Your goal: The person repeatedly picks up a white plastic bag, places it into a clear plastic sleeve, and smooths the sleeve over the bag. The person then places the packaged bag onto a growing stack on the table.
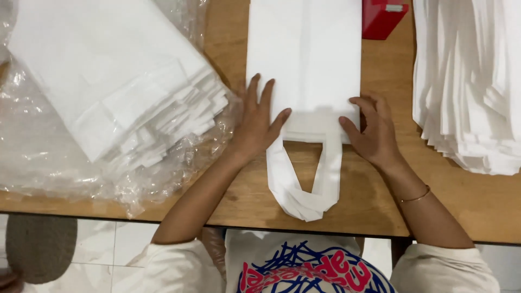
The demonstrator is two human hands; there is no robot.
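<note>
Pressing down on a flat white fabric bag [304,59] at the middle of the wooden surface [374,190], both hands lie open – the left hand [255,125] with fingers spread flat over the bag's lower left corner, the right hand [374,133] with fingers bent, tips resting on the lower right edge. Neither grips anything. The bag's looped white handle [304,190] trails toward the person. Left of it sits a stack of folded white bags in clear plastic wrap [108,81]; on the right, a fanned pile of white bags [472,81]. A red box [380,19] lies just beyond – touching the bag's far edge.
</note>
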